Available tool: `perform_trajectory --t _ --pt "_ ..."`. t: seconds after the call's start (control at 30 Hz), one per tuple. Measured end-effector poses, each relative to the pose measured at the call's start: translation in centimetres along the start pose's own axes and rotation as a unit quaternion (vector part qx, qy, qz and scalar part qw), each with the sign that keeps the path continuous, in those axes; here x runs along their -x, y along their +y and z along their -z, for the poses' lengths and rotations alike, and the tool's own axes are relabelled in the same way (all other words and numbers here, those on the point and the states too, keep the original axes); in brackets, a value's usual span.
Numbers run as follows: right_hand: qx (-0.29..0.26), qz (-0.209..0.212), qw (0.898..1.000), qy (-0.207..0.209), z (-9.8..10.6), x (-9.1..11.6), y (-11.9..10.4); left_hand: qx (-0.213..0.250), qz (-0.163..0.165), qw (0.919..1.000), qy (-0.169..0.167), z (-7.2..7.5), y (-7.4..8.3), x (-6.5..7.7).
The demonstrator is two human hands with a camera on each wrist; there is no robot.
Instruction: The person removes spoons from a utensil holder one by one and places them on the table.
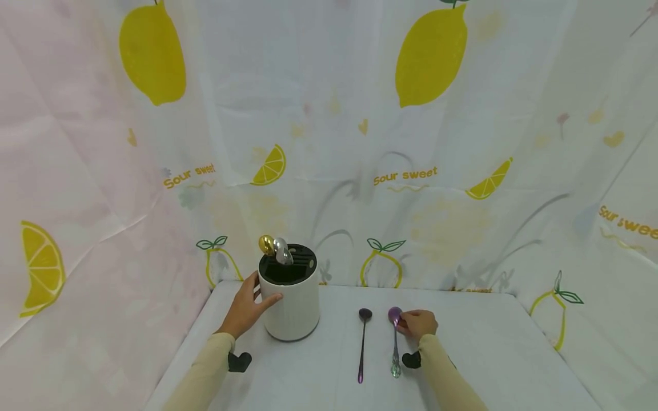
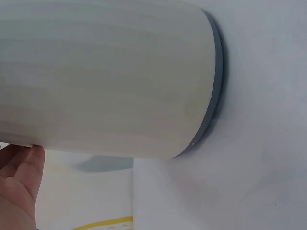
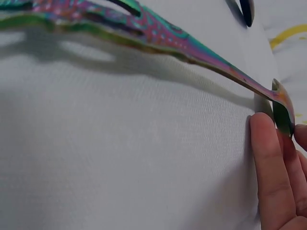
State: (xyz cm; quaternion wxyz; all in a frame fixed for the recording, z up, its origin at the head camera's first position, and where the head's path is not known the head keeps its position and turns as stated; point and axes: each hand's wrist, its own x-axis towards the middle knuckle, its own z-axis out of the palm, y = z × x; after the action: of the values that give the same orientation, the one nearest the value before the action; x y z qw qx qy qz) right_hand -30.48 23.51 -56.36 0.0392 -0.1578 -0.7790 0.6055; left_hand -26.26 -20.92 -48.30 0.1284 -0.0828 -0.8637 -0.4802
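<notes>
A white cylindrical utensil holder [image 1: 290, 311] with a black slotted top stands at the left of the table. My left hand [image 1: 244, 308] rests against its left side, thumb stretched across the front and fingers farther back. At the right, my right hand [image 1: 420, 323] pinches the bowl edge of a purple iridescent spoon [image 1: 394, 314]. The right wrist view shows its ornate openwork handle [image 3: 165, 42] raised over its shadow on the cloth. To its left lies a dark, long-handled spoon [image 1: 362, 348], bowl toward the back.
A gold rounded piece [image 1: 265, 245] and a silver one [image 1: 281, 251] stick up from the holder's top. A white cloth covers the table [image 1: 329, 354]. Lemon-printed curtains [image 1: 329, 131] hang behind it and on both sides.
</notes>
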Motion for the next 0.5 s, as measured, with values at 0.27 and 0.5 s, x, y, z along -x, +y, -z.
perform_trajectory --t 0.27,0.5 --pt "0.0 -0.007 1.0 0.004 0.9 0.1 0.3 -0.002 0.006 1.0 0.002 -0.3 -0.3 0.0" --pt "-0.007 -0.003 1.0 0.013 2.1 0.2 0.2 -0.006 0.003 1.0 0.005 -0.2 -0.5 0.0"
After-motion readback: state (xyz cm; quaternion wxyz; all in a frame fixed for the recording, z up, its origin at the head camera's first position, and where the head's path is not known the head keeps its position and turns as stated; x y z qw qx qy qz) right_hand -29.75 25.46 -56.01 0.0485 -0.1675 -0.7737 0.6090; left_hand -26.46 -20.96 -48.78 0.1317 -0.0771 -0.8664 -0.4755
